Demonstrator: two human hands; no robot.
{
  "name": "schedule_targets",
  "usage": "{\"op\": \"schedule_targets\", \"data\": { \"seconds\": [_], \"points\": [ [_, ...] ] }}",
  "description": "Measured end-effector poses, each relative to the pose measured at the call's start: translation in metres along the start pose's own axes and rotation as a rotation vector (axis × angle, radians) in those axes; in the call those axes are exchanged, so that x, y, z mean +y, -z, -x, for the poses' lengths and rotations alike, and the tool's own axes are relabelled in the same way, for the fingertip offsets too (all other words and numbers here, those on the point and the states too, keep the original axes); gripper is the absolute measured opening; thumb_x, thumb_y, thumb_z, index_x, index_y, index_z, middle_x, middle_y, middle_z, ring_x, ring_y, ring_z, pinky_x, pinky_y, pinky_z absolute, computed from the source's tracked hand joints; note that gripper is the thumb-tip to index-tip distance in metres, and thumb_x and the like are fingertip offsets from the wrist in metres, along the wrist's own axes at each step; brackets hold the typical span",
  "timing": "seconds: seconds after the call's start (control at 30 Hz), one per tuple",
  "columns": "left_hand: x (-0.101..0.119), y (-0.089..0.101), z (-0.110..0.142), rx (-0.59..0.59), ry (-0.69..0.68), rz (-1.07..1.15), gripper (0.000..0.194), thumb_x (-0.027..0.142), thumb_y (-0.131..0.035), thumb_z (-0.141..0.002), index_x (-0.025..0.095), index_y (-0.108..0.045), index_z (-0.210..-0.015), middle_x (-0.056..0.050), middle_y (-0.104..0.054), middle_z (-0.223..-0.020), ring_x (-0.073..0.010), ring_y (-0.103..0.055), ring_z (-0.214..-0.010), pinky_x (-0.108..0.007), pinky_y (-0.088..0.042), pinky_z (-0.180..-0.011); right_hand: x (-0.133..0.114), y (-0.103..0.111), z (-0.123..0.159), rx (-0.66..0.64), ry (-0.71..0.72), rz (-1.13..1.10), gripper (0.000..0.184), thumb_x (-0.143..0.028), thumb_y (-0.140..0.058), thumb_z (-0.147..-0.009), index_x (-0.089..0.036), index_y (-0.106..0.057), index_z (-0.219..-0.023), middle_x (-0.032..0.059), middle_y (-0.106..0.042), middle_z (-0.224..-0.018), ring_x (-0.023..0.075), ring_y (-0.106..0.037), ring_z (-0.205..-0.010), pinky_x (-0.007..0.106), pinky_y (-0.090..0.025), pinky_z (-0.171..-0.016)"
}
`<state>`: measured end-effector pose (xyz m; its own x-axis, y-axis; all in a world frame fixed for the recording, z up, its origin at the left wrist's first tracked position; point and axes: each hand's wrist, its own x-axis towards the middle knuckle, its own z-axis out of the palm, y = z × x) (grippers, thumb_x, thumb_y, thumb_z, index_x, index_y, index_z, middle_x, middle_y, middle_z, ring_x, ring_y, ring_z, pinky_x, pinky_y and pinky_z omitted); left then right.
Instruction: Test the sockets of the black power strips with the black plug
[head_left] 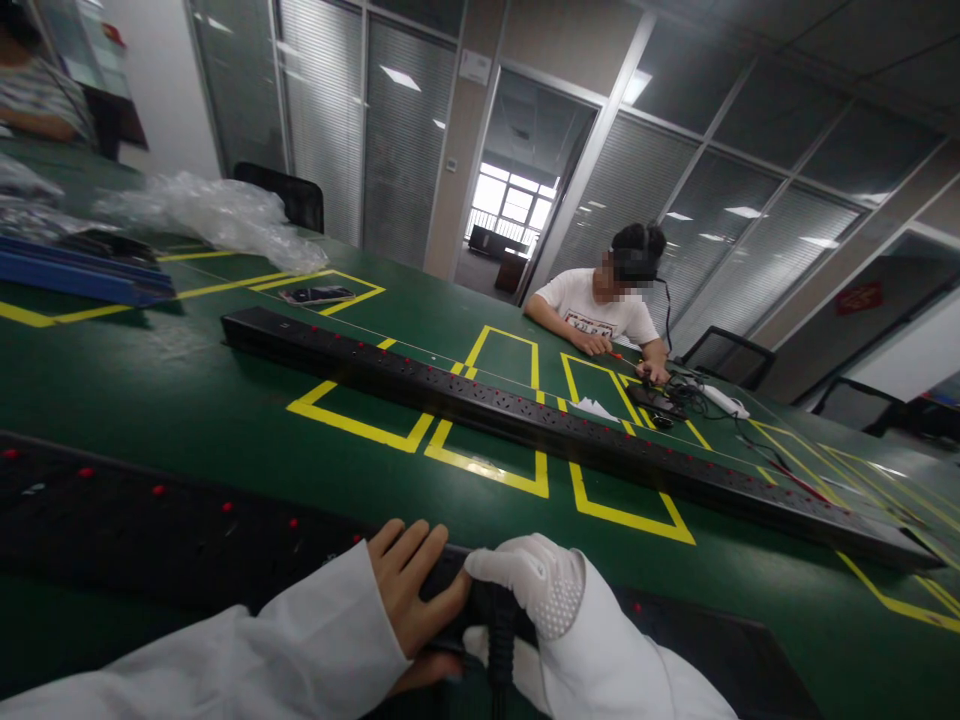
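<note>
A long black power strip [187, 540] with red dots along its top lies across the near table edge. My bare left hand [412, 580] is wrapped around it near the middle, fingers over the top and the thumb towards my right hand. My right hand [529, 590], in a white glove with rubber dots, grips a black plug [495, 600] against the strip, close to my left thumb. A thick ribbed cable end [501, 655] hangs down from the plug. The plug's far side is hidden, so I cannot tell how far it sits in a socket.
Another long black power strip [510, 408] lies diagonally across the green table [225, 400], over yellow tape outlines. A phone [316, 294], clear plastic wrap [217, 215] and a blue rail [82, 272] lie left. A person [596, 310] works opposite among cables.
</note>
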<state>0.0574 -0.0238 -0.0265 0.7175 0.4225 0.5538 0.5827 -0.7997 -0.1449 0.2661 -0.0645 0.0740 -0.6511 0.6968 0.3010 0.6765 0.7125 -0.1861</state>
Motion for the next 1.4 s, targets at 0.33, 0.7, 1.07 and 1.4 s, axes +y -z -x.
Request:
{"op": "schedule_targets", "data": {
  "seconds": [0.33, 0.7, 1.07, 1.4],
  "points": [
    [0.001, 0.004, -0.002, -0.012, -0.011, -0.057, 0.073, 0.074, -0.055, -0.072, 0.027, -0.047, -0.128, -0.017, -0.061, -0.113, -0.0356, -0.059, -0.096, -0.051, -0.041, -0.081, -0.006, 0.001, 0.001, -0.003, 0.019, 0.004, 0.03, -0.037, -0.052, -0.094, -0.016, -0.056, -0.115, 0.0073, -0.061, -0.109, 0.016, -0.061, -0.089, 0.034, -0.054, -0.076],
    [-0.001, 0.013, -0.004, -0.073, 0.004, 0.007, 0.06, 0.07, -0.056, -0.074, 0.028, -0.054, -0.118, -0.017, -0.063, -0.116, -0.035, -0.062, -0.098, -0.051, -0.045, -0.08, 0.001, -0.001, 0.001, 0.018, 0.024, 0.005, 0.032, -0.037, -0.052, -0.093, -0.016, -0.056, -0.117, 0.0072, -0.061, -0.108, 0.0163, -0.062, -0.089, 0.035, -0.054, -0.076],
    [0.001, 0.012, -0.005, -0.058, 0.029, 0.028, 0.056, 0.069, -0.045, -0.081, 0.029, -0.055, -0.118, -0.018, -0.064, -0.113, -0.0365, -0.062, -0.097, -0.053, -0.046, -0.079, 0.001, -0.002, 0.002, 0.026, 0.072, 0.022, 0.031, -0.036, -0.052, -0.094, -0.016, -0.055, -0.117, 0.0071, -0.061, -0.107, 0.016, -0.061, -0.088, 0.034, -0.054, -0.075],
    [0.0, 0.006, -0.002, -0.03, 0.013, -0.014, 0.069, 0.071, -0.052, -0.076, 0.031, -0.044, -0.132, -0.017, -0.063, -0.113, -0.0358, -0.062, -0.097, -0.053, -0.045, -0.08, -0.001, -0.003, 0.002, 0.029, 0.069, 0.055, 0.031, -0.036, -0.052, -0.094, -0.016, -0.055, -0.117, 0.0072, -0.06, -0.108, 0.0161, -0.061, -0.089, 0.034, -0.054, -0.076]
  ]
}}
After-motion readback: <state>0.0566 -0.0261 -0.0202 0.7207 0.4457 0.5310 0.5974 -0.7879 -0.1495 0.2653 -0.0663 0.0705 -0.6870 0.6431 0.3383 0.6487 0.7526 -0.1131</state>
